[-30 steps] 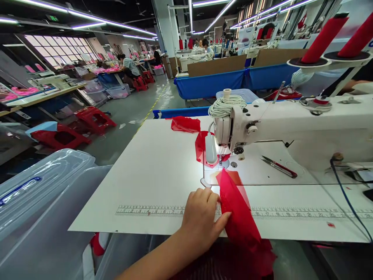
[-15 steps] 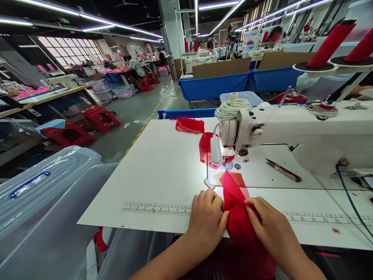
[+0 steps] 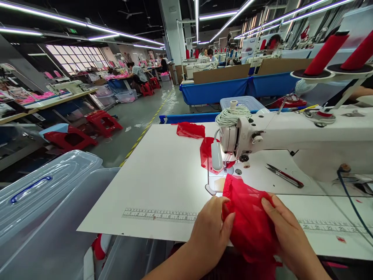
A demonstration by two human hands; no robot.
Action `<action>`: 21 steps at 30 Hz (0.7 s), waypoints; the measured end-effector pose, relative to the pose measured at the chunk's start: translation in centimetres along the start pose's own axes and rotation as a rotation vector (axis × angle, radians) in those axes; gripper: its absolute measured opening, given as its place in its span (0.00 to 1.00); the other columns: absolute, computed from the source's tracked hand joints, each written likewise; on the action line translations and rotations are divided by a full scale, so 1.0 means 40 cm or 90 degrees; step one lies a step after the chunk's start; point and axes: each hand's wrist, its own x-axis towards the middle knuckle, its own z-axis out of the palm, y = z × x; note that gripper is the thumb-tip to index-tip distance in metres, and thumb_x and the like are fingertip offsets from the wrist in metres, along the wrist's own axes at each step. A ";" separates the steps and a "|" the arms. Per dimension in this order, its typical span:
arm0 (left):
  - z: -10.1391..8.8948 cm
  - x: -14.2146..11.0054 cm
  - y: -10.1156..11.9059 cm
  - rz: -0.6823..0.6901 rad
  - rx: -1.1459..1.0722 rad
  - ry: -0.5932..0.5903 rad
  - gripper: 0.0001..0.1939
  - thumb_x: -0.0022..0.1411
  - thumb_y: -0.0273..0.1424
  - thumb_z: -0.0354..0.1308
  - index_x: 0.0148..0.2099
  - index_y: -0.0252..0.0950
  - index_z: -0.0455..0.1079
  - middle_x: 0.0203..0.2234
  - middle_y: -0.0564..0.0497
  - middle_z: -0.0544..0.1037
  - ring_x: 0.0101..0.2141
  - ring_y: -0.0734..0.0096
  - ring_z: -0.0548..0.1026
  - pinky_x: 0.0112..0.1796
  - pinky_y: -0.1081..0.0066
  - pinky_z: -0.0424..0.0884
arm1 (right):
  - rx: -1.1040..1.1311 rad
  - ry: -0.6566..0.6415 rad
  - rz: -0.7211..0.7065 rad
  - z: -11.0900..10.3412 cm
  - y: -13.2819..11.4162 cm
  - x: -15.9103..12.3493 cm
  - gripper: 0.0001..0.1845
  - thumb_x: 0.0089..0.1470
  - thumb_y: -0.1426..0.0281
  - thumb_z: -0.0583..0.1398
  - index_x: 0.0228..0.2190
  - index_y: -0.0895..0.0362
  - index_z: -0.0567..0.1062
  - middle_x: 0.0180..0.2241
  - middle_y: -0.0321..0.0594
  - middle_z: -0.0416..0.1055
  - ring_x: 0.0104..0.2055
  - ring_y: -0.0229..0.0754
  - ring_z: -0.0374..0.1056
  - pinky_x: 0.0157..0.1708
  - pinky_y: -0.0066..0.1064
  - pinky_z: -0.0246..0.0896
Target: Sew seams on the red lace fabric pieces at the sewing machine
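Note:
A sheer red piece of fabric (image 3: 250, 217) is stretched between my two hands at the front edge of the white sewing table (image 3: 163, 171). My left hand (image 3: 211, 223) pinches its left side, thumb against bent fingers. On the right side, my right hand (image 3: 287, 225) grips the cloth between thumb and fingers. The fabric's top edge reaches toward the needle area of the white sewing machine (image 3: 233, 136), and its lower part hangs over the table edge. More red fabric pieces (image 3: 190, 130) lie behind and left of the machine's needle, one partly under the presser foot.
Red-handled thread snips (image 3: 284, 175) rest on the machine bed. A ruler scale (image 3: 157, 215) runs along the table front. Clear plastic bins (image 3: 67, 186) stand at the left. Red thread cones (image 3: 326, 54) rise at the right. Red stools and co-workers are farther back.
The red fabric has been opened out wider and its folded-over strip no longer shows. My right hand has moved right, while my left hand is slightly lower. The view has tilted up slightly.

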 end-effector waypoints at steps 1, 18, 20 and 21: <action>-0.002 0.002 0.010 -0.034 -0.119 -0.064 0.14 0.68 0.40 0.46 0.47 0.37 0.66 0.35 0.48 0.72 0.35 0.65 0.69 0.39 0.64 0.67 | -0.044 -0.039 -0.050 0.014 0.000 -0.013 0.18 0.56 0.53 0.58 0.43 0.51 0.71 0.35 0.38 0.76 0.33 0.43 0.73 0.31 0.31 0.72; 0.060 0.047 0.049 -0.241 -0.857 0.012 0.16 0.56 0.41 0.66 0.40 0.33 0.73 0.31 0.48 0.78 0.34 0.65 0.76 0.40 0.68 0.71 | -0.468 0.024 -0.378 0.002 0.012 -0.011 0.13 0.58 0.58 0.54 0.36 0.52 0.73 0.31 0.39 0.76 0.28 0.41 0.72 0.26 0.30 0.69; 0.058 0.051 0.044 -0.234 -0.861 0.061 0.16 0.57 0.41 0.66 0.40 0.34 0.74 0.32 0.48 0.79 0.36 0.65 0.76 0.42 0.67 0.71 | -0.418 0.039 -0.352 -0.009 0.024 0.001 0.14 0.59 0.59 0.52 0.32 0.51 0.74 0.30 0.38 0.76 0.29 0.42 0.72 0.29 0.31 0.70; 0.055 0.053 0.038 -0.235 -0.874 0.082 0.16 0.57 0.41 0.65 0.41 0.34 0.74 0.34 0.48 0.79 0.37 0.64 0.76 0.43 0.66 0.71 | -0.355 0.062 -0.308 -0.015 0.028 0.007 0.14 0.58 0.58 0.53 0.32 0.52 0.75 0.28 0.37 0.75 0.28 0.42 0.72 0.29 0.31 0.70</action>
